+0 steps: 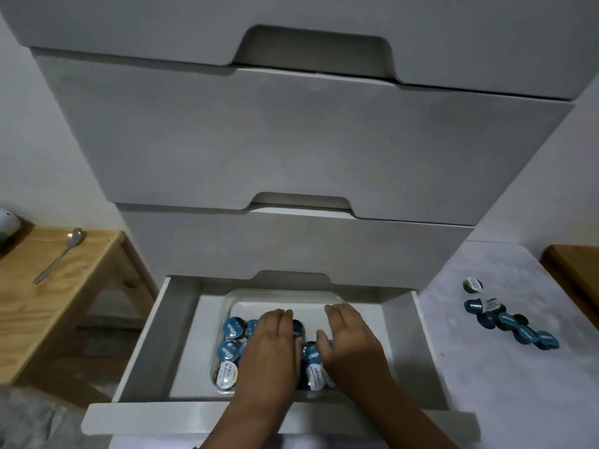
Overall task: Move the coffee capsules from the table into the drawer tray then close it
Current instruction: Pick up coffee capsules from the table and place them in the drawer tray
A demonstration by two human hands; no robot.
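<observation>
1. Your left hand (pixel 275 345) and right hand (pixel 348 338) lie flat, grip wide and holding nothing, fingers spread over the capsules (pixel 231 351) in the tray (pixel 285 296), inside the open drawer (pixel 136 413).
2. More capsules, the loose pile (pixel 512 322), wait on the bench (pixel 505 384), well right of your right grip. That hand is nearer, so I judge it reaches next.

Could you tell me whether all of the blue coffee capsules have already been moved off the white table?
No, a cluster of blue coffee capsules lies on the white table, right of the open white drawer.
</observation>
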